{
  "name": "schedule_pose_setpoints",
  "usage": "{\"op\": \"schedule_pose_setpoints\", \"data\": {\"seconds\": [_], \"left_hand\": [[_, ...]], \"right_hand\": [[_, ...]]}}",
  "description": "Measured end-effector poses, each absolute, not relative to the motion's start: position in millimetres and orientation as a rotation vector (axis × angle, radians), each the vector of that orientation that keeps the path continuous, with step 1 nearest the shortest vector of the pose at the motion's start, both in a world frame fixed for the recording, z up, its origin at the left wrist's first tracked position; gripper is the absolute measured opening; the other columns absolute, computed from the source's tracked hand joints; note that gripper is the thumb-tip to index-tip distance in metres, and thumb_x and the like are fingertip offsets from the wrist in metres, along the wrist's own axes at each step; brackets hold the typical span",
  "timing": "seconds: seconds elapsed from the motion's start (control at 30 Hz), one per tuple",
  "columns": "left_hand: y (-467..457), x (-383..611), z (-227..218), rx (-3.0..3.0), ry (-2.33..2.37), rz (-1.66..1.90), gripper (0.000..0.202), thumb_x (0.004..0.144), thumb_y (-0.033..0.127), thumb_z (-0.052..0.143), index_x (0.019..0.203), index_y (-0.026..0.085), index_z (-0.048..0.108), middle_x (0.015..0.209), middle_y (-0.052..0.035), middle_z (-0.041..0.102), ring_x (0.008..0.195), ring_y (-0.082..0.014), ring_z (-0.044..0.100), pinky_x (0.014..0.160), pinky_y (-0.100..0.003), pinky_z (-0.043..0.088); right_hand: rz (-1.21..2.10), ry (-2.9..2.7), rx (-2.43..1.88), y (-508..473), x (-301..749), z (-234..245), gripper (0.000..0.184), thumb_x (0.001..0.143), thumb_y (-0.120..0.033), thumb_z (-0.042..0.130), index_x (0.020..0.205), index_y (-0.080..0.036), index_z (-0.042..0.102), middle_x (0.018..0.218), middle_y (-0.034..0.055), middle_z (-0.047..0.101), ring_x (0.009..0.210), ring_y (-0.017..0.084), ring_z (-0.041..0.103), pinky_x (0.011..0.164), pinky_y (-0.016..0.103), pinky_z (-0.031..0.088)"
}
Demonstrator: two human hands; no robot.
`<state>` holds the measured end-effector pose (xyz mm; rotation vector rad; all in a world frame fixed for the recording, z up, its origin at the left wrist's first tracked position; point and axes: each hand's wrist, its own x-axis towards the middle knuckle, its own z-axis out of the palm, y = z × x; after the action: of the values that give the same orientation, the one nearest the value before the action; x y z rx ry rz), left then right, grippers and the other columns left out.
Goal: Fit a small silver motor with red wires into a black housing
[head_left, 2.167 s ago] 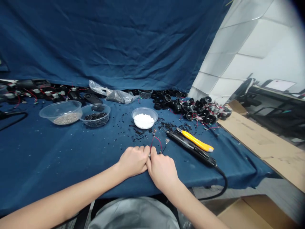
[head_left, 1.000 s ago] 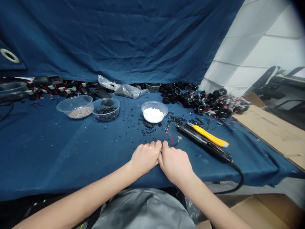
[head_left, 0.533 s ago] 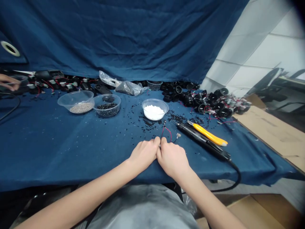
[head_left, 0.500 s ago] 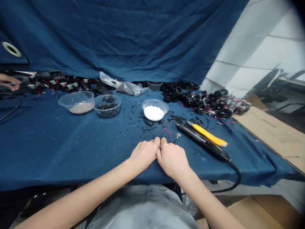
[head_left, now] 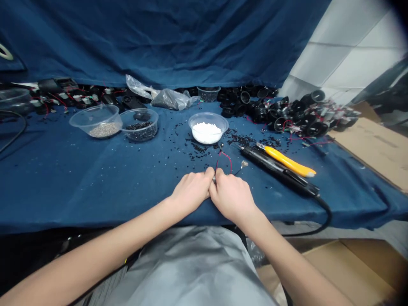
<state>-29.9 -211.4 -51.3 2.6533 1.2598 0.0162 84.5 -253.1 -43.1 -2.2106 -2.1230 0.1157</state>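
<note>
My left hand [head_left: 190, 192] and my right hand [head_left: 230, 197] press together near the front edge of the blue cloth-covered table [head_left: 73, 178]. Between the fingertips sits a small metal part [head_left: 214, 180], mostly hidden. A thin red wire [head_left: 225, 158] loops up from it, and a black lead runs to a small metal terminal [head_left: 244, 163]. To the right of my right hand lies a black soldering iron [head_left: 277, 173]. Beyond that lies a yellow utility knife [head_left: 288, 160].
Small black granules scatter around a white-filled plastic bowl [head_left: 208, 128]. Two clear bowls [head_left: 95, 121] of grey and black pieces stand at left. Black wired parts [head_left: 287, 112] pile at the back right. The iron's cable drops over the table's right front edge.
The view has tilted, so the table sits lower in the frame. My hands remain together on the part. The other person's hand at far left is gone from view.
</note>
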Motion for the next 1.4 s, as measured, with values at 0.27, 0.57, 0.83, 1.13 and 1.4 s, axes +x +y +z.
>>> {"op": "schedule_pose_setpoints", "data": {"seconds": [0.27, 0.57, 0.83, 1.13, 1.4], "left_hand": [[-218, -37, -22, 2.495, 1.083, 0.275, 0.034, 0.086, 0.038, 0.061, 0.111, 0.019, 0.047, 0.077, 0.0008, 0.065, 0.068, -0.0198, 0.066, 0.057, -0.025, 0.045], [-246, -56, -16, 2.47, 0.71, 1.149, 0.006, 0.089, 0.011, 0.058, 0.085, 0.015, 0.059, 0.07, 0.0018, 0.059, 0.062, -0.0077, 0.053, 0.062, -0.017, 0.041], [-238, -53, -36, 2.63, 0.721, 0.892, 0.02, 0.095, 0.013, 0.043, 0.081, 0.015, 0.057, 0.071, -0.0024, 0.059, 0.065, -0.0151, 0.055, 0.062, -0.026, 0.043], [-212, -43, -44, 2.648, 1.121, 0.538, 0.051, 0.085, 0.033, 0.059, 0.13, 0.016, 0.04, 0.123, -0.01, 0.058, 0.107, -0.0247, 0.059, 0.088, -0.036, 0.05], [-207, -22, -36, 3.093, 1.104, 0.173, 0.013, 0.082, 0.016, 0.048, 0.093, 0.013, 0.055, 0.087, -0.0087, 0.061, 0.08, -0.0273, 0.061, 0.068, -0.04, 0.051]], "right_hand": [[0.812, -1.643, -1.607, -254, 116, -47, 0.032, 0.095, -0.043, 0.041, 0.077, -0.018, 0.051, 0.064, 0.0014, 0.059, 0.059, 0.016, 0.058, 0.058, 0.024, 0.041], [1.245, -1.09, -0.901, -278, 102, -39, 0.036, 0.089, -0.049, 0.055, 0.076, -0.016, 0.051, 0.053, -0.0075, 0.037, 0.045, 0.004, 0.028, 0.043, 0.016, 0.024], [0.727, -1.39, -1.206, -274, 107, -45, 0.029, 0.077, -0.039, 0.07, 0.068, -0.015, 0.056, 0.055, -0.0045, 0.046, 0.048, 0.007, 0.037, 0.047, 0.019, 0.03], [-0.021, -1.924, -1.85, -243, 113, -60, 0.03, 0.09, -0.046, 0.055, 0.083, -0.017, 0.06, 0.07, 0.0038, 0.068, 0.068, 0.022, 0.068, 0.054, 0.025, 0.033], [-0.145, -2.146, -1.993, -243, 109, -44, 0.024, 0.09, -0.033, 0.046, 0.082, -0.016, 0.061, 0.072, 0.0093, 0.071, 0.066, 0.027, 0.07, 0.056, 0.03, 0.044]]}}
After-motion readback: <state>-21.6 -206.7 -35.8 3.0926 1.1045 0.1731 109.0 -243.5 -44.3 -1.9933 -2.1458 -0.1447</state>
